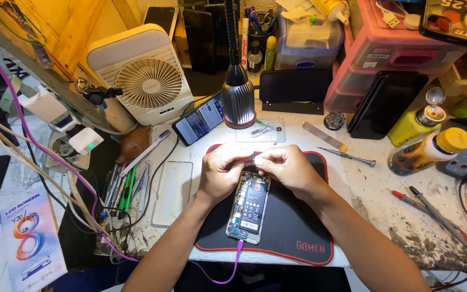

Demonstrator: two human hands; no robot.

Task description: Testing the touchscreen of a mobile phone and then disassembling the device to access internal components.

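Observation:
An opened phone (250, 208) with its back cover off lies on a black mat with red edging (293, 238); its black battery and circuit board show. A purple cable (228, 273) is plugged into its near end. My left hand (220, 170) and my right hand (287, 167) meet above the phone's far end. Their fingertips pinch a small dark part (254, 157) between them. What exactly the part is cannot be made out.
A desk lamp (238, 100) hangs just beyond my hands. A lit phone (200, 119) leans by a white fan (146, 75). A screwdriver (347, 156), bottles (428, 151) and multimeter probes (433, 213) lie right; tweezers and tools (128, 186) lie left.

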